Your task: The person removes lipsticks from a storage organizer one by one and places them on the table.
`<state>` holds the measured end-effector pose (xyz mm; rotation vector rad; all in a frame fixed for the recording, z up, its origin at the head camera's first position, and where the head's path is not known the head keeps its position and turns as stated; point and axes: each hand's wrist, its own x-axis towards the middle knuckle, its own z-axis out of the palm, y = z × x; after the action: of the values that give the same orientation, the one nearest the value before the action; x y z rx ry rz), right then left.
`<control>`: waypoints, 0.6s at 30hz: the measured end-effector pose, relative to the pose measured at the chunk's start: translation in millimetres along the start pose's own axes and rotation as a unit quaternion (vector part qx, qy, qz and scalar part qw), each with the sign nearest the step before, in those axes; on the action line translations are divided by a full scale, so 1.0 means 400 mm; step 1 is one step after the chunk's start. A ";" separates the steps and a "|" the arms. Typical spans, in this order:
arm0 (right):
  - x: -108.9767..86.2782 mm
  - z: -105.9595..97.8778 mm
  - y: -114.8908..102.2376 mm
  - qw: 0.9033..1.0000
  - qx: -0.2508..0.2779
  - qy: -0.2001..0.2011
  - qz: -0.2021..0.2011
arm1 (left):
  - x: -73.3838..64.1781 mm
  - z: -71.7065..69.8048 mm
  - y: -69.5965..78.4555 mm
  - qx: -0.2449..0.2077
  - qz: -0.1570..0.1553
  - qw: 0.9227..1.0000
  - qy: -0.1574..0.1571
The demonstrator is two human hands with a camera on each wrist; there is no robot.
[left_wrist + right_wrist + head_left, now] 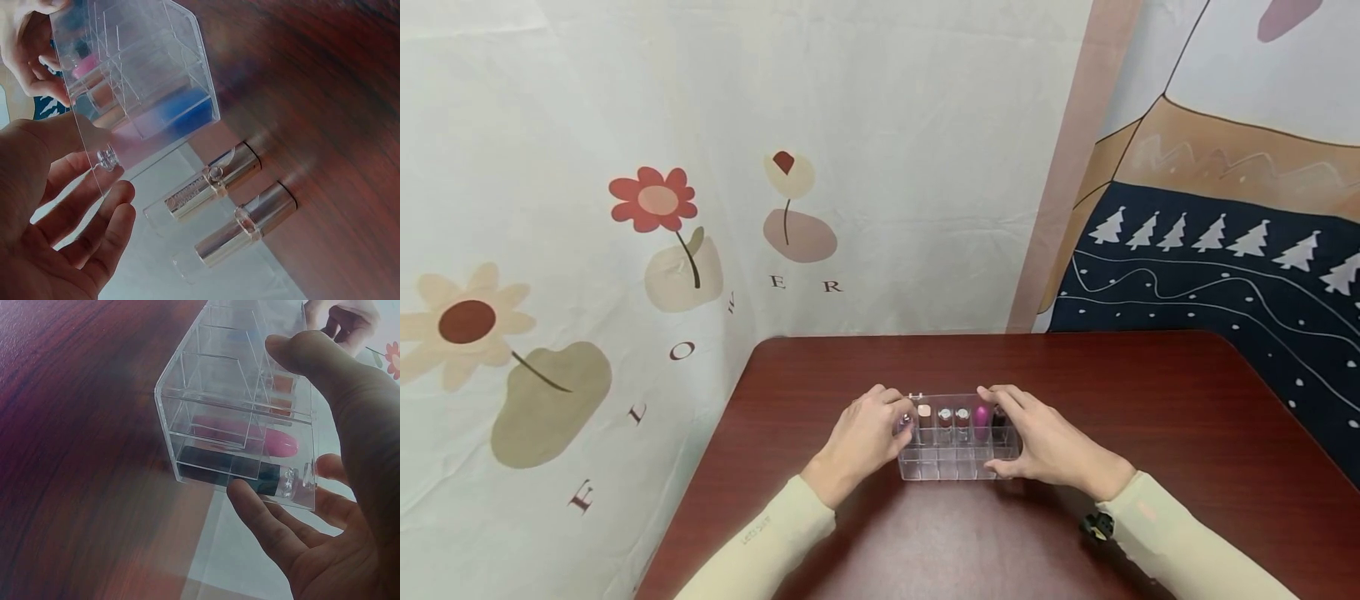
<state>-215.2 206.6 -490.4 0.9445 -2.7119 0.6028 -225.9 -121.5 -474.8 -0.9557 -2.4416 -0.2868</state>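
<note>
A clear acrylic lipstick organizer [958, 467] stands on the table, several of its back compartments holding lipsticks. My left hand [868, 429] is at its left end, thumb and fingers around the crystal-like top of a pink-and-blue tube [165, 122] that sits in the end compartment. My right hand [1048, 437] grips the organizer's right end, thumb toward the front and fingers at the back. Beside that hand are a magenta tube [281, 442] and a black tube with a clear top [265, 478].
In the left wrist view two gold lipsticks [212, 181] with clear caps stand outside the organizer, near its left end. The head view does not show them. A reddish-brown wooden table [820, 367] meets a printed flower curtain [887, 167] at the back.
</note>
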 end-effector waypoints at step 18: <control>0.001 -0.003 -0.007 1.000 0.000 -0.006 0.009 | 0.005 -0.007 0.005 -0.045 -0.039 0.998 -0.010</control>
<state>-213.8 204.8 -488.4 0.9267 -2.7346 0.6023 -225.0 -119.9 -471.2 -0.9066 -2.5067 -0.4182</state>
